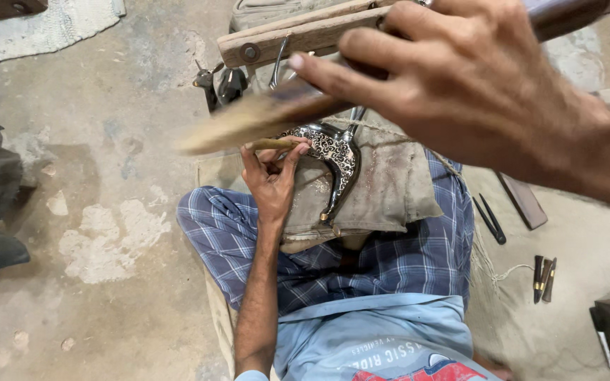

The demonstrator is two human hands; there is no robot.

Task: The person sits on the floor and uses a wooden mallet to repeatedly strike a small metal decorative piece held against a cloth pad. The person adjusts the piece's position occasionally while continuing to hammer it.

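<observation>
The left hand pinches a short brown punch-like tool between thumb and fingertips, its tip set against the curved silvery metal piece engraved with dark scrollwork. That piece lies just right of the left hand on a worn grey-brown cloth pad spread over the lap. The right hand, raised close to the camera above the left, is closed around the dark handle of a blurred wooden mallet-like striker, whose pale end hangs just over the punch. Beyond both hands stands a rough wooden clamp frame with a bolt. Well right of the right hand, on the concrete floor, lie slim dark metal tools and three small chisels.
</observation>
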